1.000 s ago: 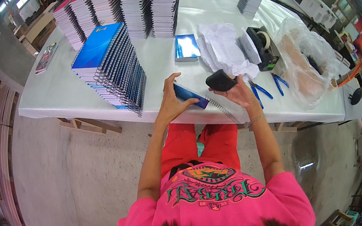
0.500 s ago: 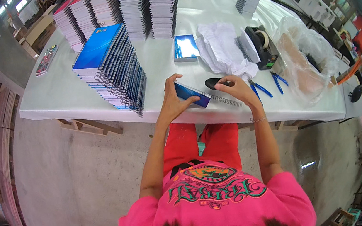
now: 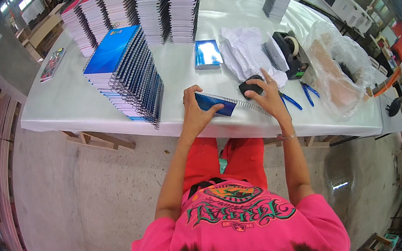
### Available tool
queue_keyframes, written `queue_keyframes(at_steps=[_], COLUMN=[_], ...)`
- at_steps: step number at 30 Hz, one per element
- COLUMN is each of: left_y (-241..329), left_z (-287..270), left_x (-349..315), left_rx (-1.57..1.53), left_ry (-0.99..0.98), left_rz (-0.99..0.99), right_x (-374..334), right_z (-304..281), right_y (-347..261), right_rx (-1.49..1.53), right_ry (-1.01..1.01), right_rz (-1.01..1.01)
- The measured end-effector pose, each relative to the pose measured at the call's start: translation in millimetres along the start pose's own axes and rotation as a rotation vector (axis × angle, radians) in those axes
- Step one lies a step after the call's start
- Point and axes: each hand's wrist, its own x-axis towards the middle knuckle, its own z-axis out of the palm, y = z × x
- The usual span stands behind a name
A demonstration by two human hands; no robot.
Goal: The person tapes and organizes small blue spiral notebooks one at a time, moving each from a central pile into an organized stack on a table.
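My left hand (image 3: 196, 111) grips a small blue-covered notebook (image 3: 219, 106) at its left end, the thumb across the cover and the fingers behind. The notebook is tilted up on the table near its front edge. From its right end a thin spiral wire coil (image 3: 254, 107) sticks out along the bound edge. My right hand (image 3: 270, 97) holds a rounded black object (image 3: 251, 86) between thumb and fingers, just above the coil; its kind I cannot make out. To the left stands a tall stack of blue spiral notebooks (image 3: 115, 50), with loose coils along its side.
Beyond my hands lie a blue booklet (image 3: 207, 53) and crumpled white paper (image 3: 244, 51). Blue-handled pliers (image 3: 290, 100), a black tape dispenser (image 3: 297, 64) and a clear plastic bag (image 3: 338, 72) are at the right. Several notebook stacks (image 3: 185, 13) line the back.
My right hand has shifted slightly right, and the black object has turned from a flat, side-on look to a rounder one. My left hand still holds the notebook.
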Motion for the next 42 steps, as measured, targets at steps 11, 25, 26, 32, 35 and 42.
queue_keyframes(at_steps=[11,25,26,32,35,42], left_y=[5,6,6,6,4,5], left_z=[15,17,17,17,17,17], left_x=[-11,-12,-12,-11,-11,-11], left_rx=[0.106,0.110,0.108,0.113,0.123,0.105], left_ry=[0.159,0.166,0.160,0.155,0.155,0.146], left_rz=[-0.049,-0.071,-0.076,-0.081,-0.070,-0.064], right_x=[-10,-15,-16,-15,-17,-19], right_z=[-3,8,8,11,10,15], right_y=[-64,-58,-58,-61,-61,-63], right_rx=[0.071,0.262,0.263,0.094,0.214,0.140], right_ry=[-0.104,-0.109,-0.108,-0.050,-0.104,-0.052], right_rz=[0.051,0.092,0.092,0.043,0.126,0.086])
